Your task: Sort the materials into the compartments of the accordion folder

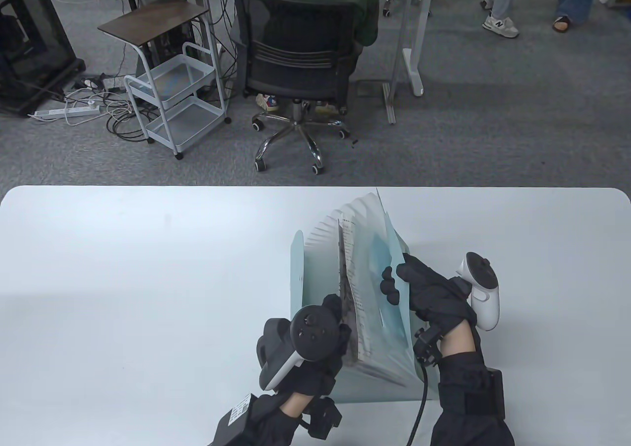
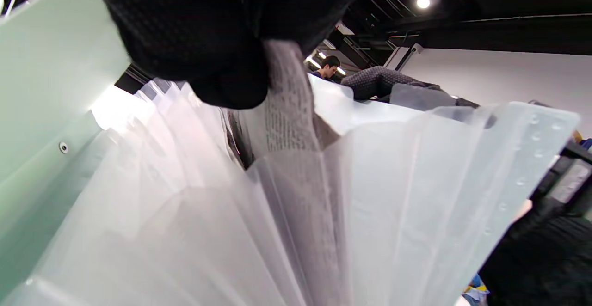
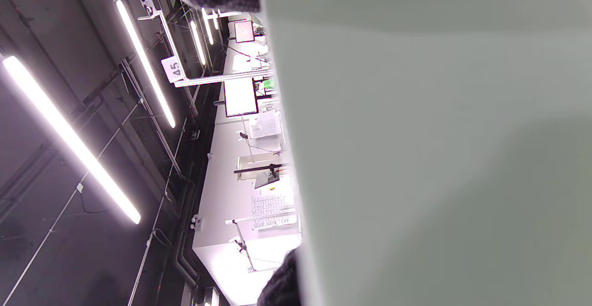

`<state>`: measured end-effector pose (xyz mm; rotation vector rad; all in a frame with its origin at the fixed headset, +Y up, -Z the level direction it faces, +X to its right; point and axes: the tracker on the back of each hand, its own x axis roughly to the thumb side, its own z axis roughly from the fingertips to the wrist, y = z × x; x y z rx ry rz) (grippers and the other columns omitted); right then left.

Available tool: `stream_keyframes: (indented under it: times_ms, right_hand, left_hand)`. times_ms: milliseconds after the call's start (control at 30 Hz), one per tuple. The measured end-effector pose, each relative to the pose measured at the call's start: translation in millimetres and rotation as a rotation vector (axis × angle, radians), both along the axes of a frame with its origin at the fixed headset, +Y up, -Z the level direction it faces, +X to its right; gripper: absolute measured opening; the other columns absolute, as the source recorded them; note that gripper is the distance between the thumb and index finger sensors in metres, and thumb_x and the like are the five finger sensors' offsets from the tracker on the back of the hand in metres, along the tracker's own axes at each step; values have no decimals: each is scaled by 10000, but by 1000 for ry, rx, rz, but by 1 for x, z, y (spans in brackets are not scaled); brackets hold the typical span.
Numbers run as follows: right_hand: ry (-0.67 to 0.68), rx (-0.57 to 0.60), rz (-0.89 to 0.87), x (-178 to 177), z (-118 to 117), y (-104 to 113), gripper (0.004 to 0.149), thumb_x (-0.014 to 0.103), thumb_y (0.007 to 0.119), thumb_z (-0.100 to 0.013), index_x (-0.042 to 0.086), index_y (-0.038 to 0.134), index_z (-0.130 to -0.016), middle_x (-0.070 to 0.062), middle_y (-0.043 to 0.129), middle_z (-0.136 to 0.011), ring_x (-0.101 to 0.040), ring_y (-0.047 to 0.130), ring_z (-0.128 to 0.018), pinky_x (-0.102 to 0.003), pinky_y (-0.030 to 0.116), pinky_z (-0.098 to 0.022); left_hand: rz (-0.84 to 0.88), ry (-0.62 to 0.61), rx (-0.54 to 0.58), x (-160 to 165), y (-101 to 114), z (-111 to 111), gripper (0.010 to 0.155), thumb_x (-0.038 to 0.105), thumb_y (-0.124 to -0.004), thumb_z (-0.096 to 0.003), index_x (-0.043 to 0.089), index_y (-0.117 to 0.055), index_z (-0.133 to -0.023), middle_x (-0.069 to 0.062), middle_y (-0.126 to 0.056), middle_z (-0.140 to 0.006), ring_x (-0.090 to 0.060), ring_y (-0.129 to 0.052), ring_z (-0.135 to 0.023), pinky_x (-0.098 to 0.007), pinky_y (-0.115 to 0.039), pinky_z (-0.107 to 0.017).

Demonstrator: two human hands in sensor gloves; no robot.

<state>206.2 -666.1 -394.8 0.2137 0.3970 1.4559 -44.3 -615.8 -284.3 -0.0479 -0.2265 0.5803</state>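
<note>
Left hand (image 1: pixel 315 337) pinches a printed paper sheet (image 1: pixel 351 288) inside the pale green translucent accordion folder (image 1: pixel 315 268); right hand (image 1: pixel 429 293) grips its front cover.

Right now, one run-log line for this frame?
stage: filing | accordion folder: fanned open, on table | printed sheets: partway in a middle pocket | left hand: on sheets | right hand: grips front cover

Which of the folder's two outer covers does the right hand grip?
The right-side cover, gripped at its edge by the right hand; the left cover stands free.
</note>
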Motion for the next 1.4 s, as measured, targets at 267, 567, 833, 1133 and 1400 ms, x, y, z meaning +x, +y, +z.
stream_keyframes:
  times_ms: [267, 567, 833, 1133, 1400]
  right_hand:
    - [-2, 1, 3, 0, 0, 0, 659, 219, 502, -668, -146, 177, -1111, -437, 391, -1079, -525, 708, -819, -587, 643, -596]
    - [-2, -1, 2, 0, 0, 0, 658, 220, 501, -668, -141, 175, -1112, -435, 388, -1081, -524, 707, -823, -586, 643, -599]
    - [-1, -4, 15, -4, 0, 1, 658, 223, 501, -668, -137, 176, -1112, -430, 389, -1083, -517, 712, -824, -573, 651, -602]
    - [-9, -3, 21, -4, 1, 2, 660, 222, 501, -667, -138, 173, -1112, -429, 387, -1083, -515, 715, -826, -568, 658, -602]
    - [-13, -6, 14, -3, 1, 2, 659, 221, 501, -668, -138, 172, -1112, -430, 384, -1083, -518, 711, -827, -569, 657, -603]
  left_hand:
    - [10, -29, -56, 5, -9, -5, 550, 114, -781, -649, -48, -599, -1142, -305, -808, -1026, -273, -1050, -699, -375, -926, -541]
    - [194, -8, -140, -3, -22, -13, 566, 95, -780, -643, -69, -579, -1145, -319, -798, -1041, -282, -1065, -689, -363, -940, -530]
    - [181, 40, -117, -8, -23, -18, 534, 148, -831, -639, -13, -659, -1118, -253, -874, -1009, -250, -1079, -659, -309, -929, -462]
    - [147, -47, -164, 4, -24, -15, 549, 138, -744, -678, -45, -570, -1166, -387, -614, -1164, -501, -848, -901, -527, -790, -661]
    - [227, -70, -128, 1, -20, -10, 525, 136, -557, -716, -60, -417, -1182, -369, -627, -1151, -540, -833, -951, -551, -786, -691]
